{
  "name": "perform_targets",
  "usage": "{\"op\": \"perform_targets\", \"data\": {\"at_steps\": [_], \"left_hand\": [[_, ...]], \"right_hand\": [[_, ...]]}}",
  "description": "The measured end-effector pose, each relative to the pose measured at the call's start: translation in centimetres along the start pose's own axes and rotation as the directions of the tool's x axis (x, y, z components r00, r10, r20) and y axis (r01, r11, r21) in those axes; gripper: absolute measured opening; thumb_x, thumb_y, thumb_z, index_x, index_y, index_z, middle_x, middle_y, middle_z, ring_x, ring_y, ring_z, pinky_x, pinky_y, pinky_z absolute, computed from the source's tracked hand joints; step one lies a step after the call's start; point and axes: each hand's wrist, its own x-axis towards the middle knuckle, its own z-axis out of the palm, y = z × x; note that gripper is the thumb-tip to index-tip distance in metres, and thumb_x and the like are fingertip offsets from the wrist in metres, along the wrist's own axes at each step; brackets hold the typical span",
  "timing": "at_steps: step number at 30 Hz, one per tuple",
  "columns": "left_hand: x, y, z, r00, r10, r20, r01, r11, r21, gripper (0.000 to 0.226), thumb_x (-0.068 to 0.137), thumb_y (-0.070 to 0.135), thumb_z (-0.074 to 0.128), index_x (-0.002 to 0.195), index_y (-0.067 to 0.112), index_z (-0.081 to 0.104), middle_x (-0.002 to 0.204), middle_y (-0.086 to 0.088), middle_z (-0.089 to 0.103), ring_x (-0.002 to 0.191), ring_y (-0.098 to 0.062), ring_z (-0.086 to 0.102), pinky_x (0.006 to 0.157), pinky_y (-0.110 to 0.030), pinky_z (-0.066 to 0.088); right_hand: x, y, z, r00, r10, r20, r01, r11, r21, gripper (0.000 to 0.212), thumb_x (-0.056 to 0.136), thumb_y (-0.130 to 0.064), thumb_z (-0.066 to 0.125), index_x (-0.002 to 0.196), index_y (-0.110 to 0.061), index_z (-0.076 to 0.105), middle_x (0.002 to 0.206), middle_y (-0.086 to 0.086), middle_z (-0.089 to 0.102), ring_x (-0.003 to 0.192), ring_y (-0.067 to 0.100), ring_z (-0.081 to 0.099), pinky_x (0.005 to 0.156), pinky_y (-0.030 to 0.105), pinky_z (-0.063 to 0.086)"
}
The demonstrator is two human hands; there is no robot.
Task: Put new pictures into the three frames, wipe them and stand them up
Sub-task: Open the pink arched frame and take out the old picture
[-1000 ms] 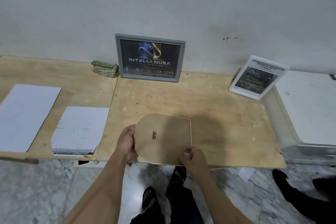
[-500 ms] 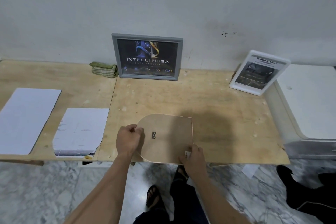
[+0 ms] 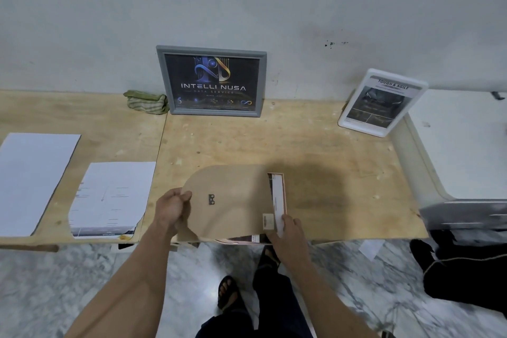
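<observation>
Item: frame backing board (image 3: 233,200), your left hand (image 3: 171,207) gripping its rounded edge; your right hand (image 3: 288,230) pinching the frame (image 3: 278,195) beneath.

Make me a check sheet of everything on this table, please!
Surface: pale plywood table, scuffed.
Job's things: grey-framed dark poster and white-framed car picture stand against the wall; brown fibreboard backing lifted off a face-down third frame; green striped cloth.
Clutter: two white paper stacks.
Hands: left hand grips the backing's edge; right hand on the frame's near corner.
Cables: thin cord on floor.
Surroundings: marble floor, white unit at right.
</observation>
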Motion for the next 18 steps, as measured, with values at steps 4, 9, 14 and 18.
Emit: {"op": "perform_targets", "data": {"at_steps": [4,9,14,18], "left_hand": [[0.3,-0.1,-1.1,1.0,-0.019,0.021,0.019,0.999,-0.042,0.007,0.097,0.011,0.057,0.095,0.015,0.063,0.099,-0.009,0.067,0.08,-0.022,0.058,0.067,-0.034,0.046],[-0.2,0.2,-1.9,0.999,-0.013,-0.048,0.007,0.994,-0.105,0.023,0.097,0.009,0.057,0.119,0.009,0.064,0.109,-0.009,0.065,0.094,-0.024,0.057,0.08,-0.035,0.045],[-1.8,1.2,-0.8,1.0,0.013,0.021,-0.009,0.986,-0.165,0.013,0.099,0.008,0.052,0.108,0.011,0.061,0.09,-0.003,0.064,0.075,-0.016,0.056,0.061,-0.03,0.042],[-3.1,1.7,1.9,0.996,0.01,0.092,0.004,0.988,-0.154,0.012,0.1,0.009,0.051,0.098,0.014,0.062,0.089,-0.006,0.064,0.073,-0.017,0.056,0.057,-0.029,0.042]], "right_hand": [[0.1,-0.1,0.1,0.999,-0.013,0.03,0.014,0.999,-0.035,0.044,0.094,-0.026,0.055,0.133,-0.009,0.044,0.107,0.001,0.036,0.097,0.016,0.042,0.083,0.024,0.04],[0.0,-0.4,0.1,0.999,0.03,0.033,-0.028,0.998,-0.053,0.043,0.094,-0.022,0.054,0.133,-0.009,0.042,0.115,0.004,0.039,0.105,0.02,0.045,0.092,0.031,0.043],[-0.5,-0.1,-0.9,0.997,-0.041,-0.058,0.043,0.999,0.028,0.04,0.095,-0.022,0.053,0.134,-0.012,0.05,0.114,0.002,0.045,0.104,0.017,0.048,0.088,0.025,0.041],[0.3,0.0,-3.4,0.995,0.084,-0.047,-0.061,0.928,0.368,0.025,0.097,-0.028,0.052,0.111,-0.015,0.067,0.086,-0.002,0.063,0.076,0.012,0.058,0.063,0.018,0.041]]}}
